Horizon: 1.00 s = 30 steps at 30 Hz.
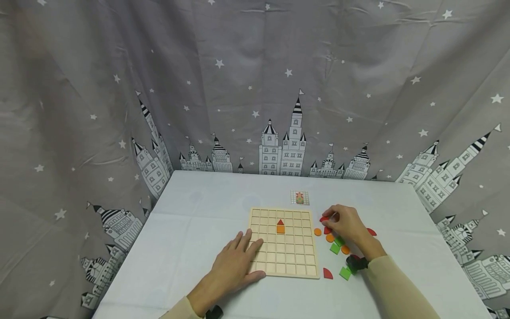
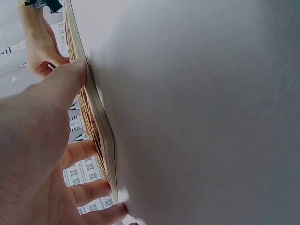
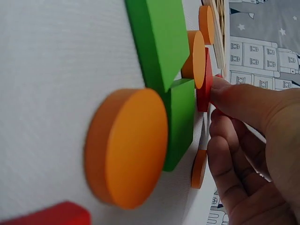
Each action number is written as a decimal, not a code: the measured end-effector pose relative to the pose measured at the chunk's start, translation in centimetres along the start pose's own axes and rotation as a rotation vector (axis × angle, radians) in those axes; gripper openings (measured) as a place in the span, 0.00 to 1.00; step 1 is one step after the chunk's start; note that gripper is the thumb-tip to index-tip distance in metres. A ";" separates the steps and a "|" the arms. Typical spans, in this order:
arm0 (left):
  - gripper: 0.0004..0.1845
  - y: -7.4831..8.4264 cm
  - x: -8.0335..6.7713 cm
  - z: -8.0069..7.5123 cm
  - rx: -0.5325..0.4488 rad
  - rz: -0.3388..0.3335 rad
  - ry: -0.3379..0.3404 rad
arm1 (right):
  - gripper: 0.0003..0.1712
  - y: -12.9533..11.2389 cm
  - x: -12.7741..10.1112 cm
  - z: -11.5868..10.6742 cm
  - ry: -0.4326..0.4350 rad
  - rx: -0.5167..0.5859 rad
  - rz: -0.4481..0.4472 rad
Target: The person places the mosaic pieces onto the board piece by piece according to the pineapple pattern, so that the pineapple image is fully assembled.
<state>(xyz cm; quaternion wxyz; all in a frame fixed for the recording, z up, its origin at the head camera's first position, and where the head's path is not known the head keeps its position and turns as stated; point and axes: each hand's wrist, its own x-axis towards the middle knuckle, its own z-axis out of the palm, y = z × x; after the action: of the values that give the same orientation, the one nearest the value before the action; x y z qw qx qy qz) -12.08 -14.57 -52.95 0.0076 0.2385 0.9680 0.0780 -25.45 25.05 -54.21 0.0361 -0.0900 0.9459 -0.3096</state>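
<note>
Right hand (image 1: 347, 222) pinches a flat red piece (image 1: 323, 219) (outline partly hidden) beside the pale wooden gridded board (image 1: 280, 257); left hand (image 1: 234, 262), fingers spread, rests on its edge. Lifting straight up should spare the round orange disc (image 1: 317, 232).

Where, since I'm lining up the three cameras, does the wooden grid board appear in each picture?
Head: the wooden grid board lies below centre, slightly right, its left edge partly covered by the left hand.
Left wrist: the board is a slanting, nearly edge-on strip left of centre.
Right wrist: a partial sliver at the top, right of centre.
Shared landmark: the right hand, at right, upper left and right respectively.
</note>
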 end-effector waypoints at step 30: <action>0.47 0.1 -0.1 0.0 -0.011 -0.001 0.006 | 0.07 -1.7 -0.6 -0.3 0.038 0.090 -0.042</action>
<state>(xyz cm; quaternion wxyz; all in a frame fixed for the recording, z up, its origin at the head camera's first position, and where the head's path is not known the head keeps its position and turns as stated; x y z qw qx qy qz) -11.97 -14.54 -52.92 0.0060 0.2377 0.9677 0.0842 -24.60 23.96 -52.94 0.0158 -0.1022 0.9295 -0.3541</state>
